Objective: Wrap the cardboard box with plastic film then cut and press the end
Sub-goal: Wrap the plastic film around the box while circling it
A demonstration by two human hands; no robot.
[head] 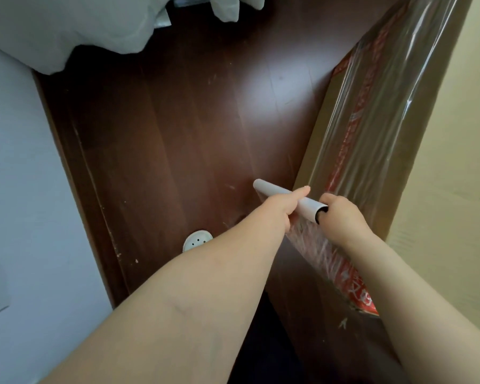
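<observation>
Both hands grip the film roll point(288, 200): left hand point(284, 207) wrapped around the grey tube mid-length, right hand point(341, 214) closed on its near end, fingers at the open core. Tube lies tilted, far end pointing up-left over the floor. Plastic film point(313, 242) runs from the roll down to the cardboard box point(438, 189), which stands along the right edge; its long side face already carries film point(394, 92), glossy, over red printed tape. Dark wood floor point(178, 134), scuffed, glare patch near centre. White wall point(20, 189) and skirting bound the left. Pale bedding point(67, 26) hangs in at top left. Small white round disc point(197, 240) on floor beside left forearm. Open floor strip between wall and box.
</observation>
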